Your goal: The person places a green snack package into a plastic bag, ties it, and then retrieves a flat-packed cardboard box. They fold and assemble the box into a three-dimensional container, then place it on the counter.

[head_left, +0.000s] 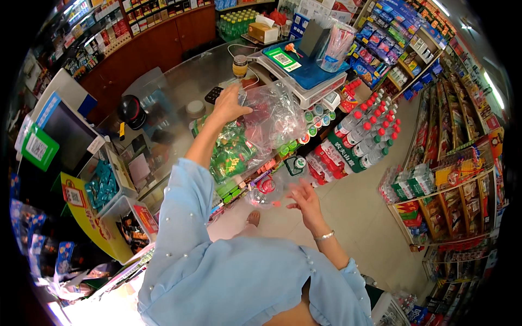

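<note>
My left hand [229,104] reaches over the glass counter with its thumb on the near-left edge of a crumpled sheet of clear plastic [280,122]. The fingers seem to grip that edge, though some are hidden. Under and beside the plastic lie many green packets [231,149], with reddish ones showing through it. My right hand [305,205] is held over the floor side of the counter, fingers apart and a little blurred, holding nothing. A clear round container [266,190] with red inside is to its left, below the counter edge.
A scale [304,81] with a blue top stands at the counter's far end, beside a small jar [240,66]. Red- and green-capped bottles [361,130] are stacked to the right. A monitor [65,130] and a box of teal packets [103,185] are left; shelves [451,190] line the right.
</note>
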Demonstrator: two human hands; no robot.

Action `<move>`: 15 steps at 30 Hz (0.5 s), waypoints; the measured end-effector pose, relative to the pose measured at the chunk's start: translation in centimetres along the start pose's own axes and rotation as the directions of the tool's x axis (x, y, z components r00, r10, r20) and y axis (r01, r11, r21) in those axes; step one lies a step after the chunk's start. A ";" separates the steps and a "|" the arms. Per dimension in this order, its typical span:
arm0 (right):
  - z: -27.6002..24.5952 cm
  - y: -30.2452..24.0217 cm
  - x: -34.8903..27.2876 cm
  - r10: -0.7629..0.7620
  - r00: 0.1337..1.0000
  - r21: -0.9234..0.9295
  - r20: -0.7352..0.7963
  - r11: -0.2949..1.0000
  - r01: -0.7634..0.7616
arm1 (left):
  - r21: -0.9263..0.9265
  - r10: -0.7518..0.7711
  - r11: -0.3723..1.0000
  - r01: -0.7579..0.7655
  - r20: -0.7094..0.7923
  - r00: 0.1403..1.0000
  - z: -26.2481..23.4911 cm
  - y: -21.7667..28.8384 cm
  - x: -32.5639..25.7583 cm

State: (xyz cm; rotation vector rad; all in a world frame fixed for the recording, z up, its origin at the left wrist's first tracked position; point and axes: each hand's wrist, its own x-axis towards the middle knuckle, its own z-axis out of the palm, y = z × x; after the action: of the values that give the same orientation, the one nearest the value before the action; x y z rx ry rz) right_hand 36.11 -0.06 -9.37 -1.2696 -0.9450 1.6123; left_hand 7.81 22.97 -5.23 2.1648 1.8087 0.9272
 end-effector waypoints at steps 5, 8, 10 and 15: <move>1.4 -1.8 6.3 -0.033 0.999 -0.010 0.011 0.999 0.033 | 0.112 -0.129 0.989 0.099 0.299 0.946 1.8 0.1 2.2; 2.4 -3.5 8.6 -0.025 0.996 0.066 0.090 0.998 0.019 | -0.109 -0.077 0.988 0.108 0.259 0.963 0.7 0.6 1.1; 3.3 -4.3 9.2 -0.042 0.982 0.149 0.182 0.989 0.015 | -0.385 -0.118 0.893 0.234 0.301 0.946 -4.4 3.4 -0.5; 4.0 -10.3 8.1 -0.408 0.878 0.141 0.248 0.912 0.384 | -0.651 -0.042 0.738 0.176 0.217 0.975 -10.6 9.1 -3.5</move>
State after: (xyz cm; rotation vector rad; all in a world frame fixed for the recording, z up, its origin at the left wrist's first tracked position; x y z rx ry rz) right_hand 32.91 10.90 -1.73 -0.7376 -1.2024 1.4982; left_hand 9.20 14.80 6.49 1.5996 1.2218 1.0852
